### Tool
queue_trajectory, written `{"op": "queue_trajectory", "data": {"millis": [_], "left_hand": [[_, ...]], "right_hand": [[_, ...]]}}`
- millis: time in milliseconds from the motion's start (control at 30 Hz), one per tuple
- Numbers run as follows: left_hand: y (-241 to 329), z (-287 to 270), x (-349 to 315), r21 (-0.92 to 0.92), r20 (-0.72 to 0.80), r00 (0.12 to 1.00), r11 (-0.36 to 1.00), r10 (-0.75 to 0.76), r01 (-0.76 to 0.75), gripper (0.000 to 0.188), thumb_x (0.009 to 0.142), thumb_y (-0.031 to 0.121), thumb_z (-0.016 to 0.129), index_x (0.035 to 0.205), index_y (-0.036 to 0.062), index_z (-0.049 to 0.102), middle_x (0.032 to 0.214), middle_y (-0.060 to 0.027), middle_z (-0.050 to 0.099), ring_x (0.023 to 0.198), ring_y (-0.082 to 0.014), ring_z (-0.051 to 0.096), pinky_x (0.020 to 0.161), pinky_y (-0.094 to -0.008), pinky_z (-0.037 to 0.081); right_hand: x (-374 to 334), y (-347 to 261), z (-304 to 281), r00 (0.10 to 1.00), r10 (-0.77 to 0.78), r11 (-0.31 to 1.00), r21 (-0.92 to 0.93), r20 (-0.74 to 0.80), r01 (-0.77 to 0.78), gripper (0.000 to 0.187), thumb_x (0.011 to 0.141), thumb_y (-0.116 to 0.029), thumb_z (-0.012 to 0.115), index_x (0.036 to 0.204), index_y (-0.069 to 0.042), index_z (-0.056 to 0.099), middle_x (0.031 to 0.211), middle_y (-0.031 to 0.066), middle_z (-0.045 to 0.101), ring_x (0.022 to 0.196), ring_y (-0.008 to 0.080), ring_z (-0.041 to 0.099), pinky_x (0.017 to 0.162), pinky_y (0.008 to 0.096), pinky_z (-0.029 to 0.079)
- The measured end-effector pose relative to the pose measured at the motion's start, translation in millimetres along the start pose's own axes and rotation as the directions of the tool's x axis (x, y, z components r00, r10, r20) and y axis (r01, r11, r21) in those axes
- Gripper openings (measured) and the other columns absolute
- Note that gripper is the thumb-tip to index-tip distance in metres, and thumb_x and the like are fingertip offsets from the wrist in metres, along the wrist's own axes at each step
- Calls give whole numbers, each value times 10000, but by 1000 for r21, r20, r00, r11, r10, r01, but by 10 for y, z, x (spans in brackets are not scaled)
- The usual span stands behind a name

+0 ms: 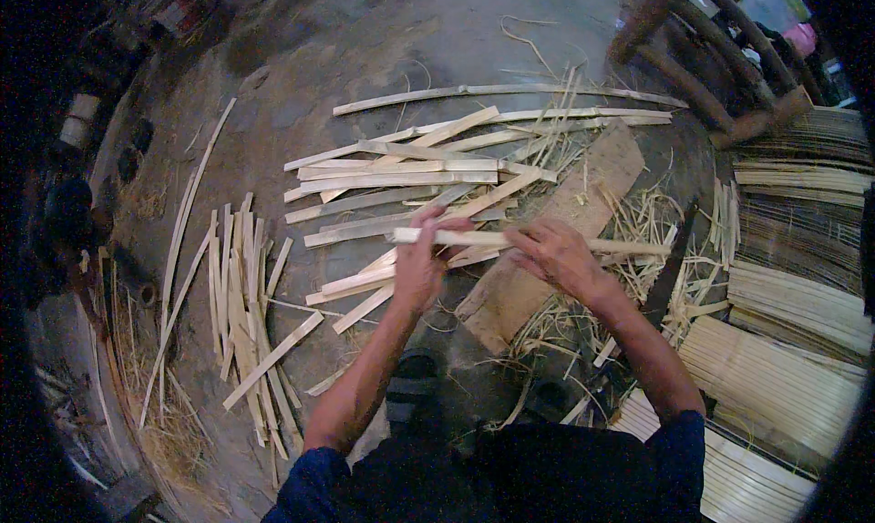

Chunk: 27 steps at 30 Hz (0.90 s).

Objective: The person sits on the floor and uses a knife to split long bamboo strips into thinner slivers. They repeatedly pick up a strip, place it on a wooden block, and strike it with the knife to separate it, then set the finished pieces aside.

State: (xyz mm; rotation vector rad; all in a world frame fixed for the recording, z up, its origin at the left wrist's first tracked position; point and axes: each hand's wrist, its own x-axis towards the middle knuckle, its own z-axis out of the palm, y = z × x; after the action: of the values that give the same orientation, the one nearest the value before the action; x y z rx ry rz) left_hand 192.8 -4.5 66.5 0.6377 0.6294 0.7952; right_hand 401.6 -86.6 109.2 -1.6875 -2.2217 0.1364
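A pale split bamboo strip (pixel 474 238) lies level across both hands in front of me. My left hand (pixel 425 245) grips it near its left end, fingers bent around it. Farther right, my right hand (pixel 553 251) closes on the same strip, whose other end reaches past my wrist. Below and beyond the hands, a loose heap of bamboo strips (pixel 401 172) covers the floor. A flat wooden board (pixel 597 181) lies slantwise under my right hand, with thin shavings (pixel 638 222) scattered about it.
A second pile of bamboo strips (pixel 246 323) lies to the left, near longer strips (pixel 187 222). Stacked slatted bamboo panels (pixel 784 377) line the right side. A dark long blade-like piece (pixel 673 268) rests beside the shavings. At the upper right stands a wooden frame (pixel 711 58).
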Motion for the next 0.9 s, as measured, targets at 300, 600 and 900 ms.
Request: {"op": "queue_trajectory", "data": {"millis": [300,600,900], "left_hand": [[173,-1419,-741,-176,-624,780,963,50,-203,203,945,165,475,1094,69,377,1065,-162,564,1054,-274,559,882,-437,489],[235,-1479,-698,84,-701,686,977,197,-196,498,895,77,509,1298,88,217,1059,-160,574,929,-247,589,734,-353,510],[223,-1553,-663,230,-721,626,955,298,-189,502,886,42,510,1313,124,259,1018,-130,560,916,-209,566,705,-325,517]], "right_hand": [[644,481,992,993,35,966,-258,111,-5,250,753,-189,651,986,-116,596,1019,68,545,999,257,515,834,421,421],[436,273,361,986,160,961,-224,-37,-164,216,806,-209,628,984,-102,570,997,102,561,977,293,540,802,418,432],[-311,55,437,992,91,995,-37,-88,-94,193,892,-188,523,1074,-140,569,838,124,615,769,277,629,584,409,505]]}}
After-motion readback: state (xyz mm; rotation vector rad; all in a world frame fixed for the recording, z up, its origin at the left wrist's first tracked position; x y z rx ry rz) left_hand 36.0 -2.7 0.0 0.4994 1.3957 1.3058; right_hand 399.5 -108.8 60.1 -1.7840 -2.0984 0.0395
